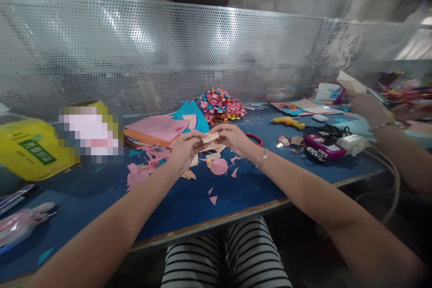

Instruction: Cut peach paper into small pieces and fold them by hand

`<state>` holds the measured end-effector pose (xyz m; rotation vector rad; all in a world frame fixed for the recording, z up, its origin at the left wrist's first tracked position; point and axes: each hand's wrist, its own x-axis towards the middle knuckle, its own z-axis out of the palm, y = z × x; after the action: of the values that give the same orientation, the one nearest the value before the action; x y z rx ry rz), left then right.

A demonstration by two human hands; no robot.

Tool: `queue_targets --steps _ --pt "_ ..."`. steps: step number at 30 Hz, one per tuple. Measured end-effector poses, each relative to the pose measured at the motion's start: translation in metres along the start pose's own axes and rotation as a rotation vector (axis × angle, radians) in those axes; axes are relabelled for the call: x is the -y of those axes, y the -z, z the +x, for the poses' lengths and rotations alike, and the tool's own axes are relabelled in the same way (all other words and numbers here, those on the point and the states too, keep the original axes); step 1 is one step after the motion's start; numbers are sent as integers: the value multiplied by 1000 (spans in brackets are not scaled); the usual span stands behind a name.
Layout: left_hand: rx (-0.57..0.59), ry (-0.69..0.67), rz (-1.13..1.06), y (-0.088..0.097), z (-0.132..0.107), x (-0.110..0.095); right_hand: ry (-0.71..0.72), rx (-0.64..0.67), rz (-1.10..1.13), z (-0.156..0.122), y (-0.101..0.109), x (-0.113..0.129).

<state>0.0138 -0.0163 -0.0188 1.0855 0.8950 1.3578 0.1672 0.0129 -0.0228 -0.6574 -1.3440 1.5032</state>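
Note:
Between my two hands is a small cream piece of paper (211,137), pinched at both ends above the table. My left hand (186,148) grips its left end with the fingertips. The right end is in the closed fingers of my right hand (235,138), which has a bracelet at the wrist. Just below lie a round pink paper piece (219,166), cream scraps (189,174) and small pink triangles (213,200). Pink offcuts (145,171) are heaped left of my left hand. Behind it are stacked pink sheets (157,127) and blue sheets (192,114).
A pile of colourful folded pieces (221,105) stands against the perforated metal screen (135,54). On the right are a yellow-handled tool (288,122), a purple power strip (322,147) with cables and a co-worker's hand (366,105). A yellow bag (30,144) sits left, near the table edge (209,226).

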Motion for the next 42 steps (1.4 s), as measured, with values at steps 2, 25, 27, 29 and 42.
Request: queue_targets --steps 2,25,27,29,42 --pt "0 -7 -13 0 0 0 1 20 22 0 1 0" --pt "9 -36 114 1 -3 0 174 43 -437 -1 7 -2" --pt "20 -26 113 2 -2 0 189 47 -458 -1 6 -1" --pt "21 -16 104 2 -2 0 189 42 -477 -3 5 1" --pt "-34 -6 187 -1 -4 -1 166 31 -513 -2 5 0"
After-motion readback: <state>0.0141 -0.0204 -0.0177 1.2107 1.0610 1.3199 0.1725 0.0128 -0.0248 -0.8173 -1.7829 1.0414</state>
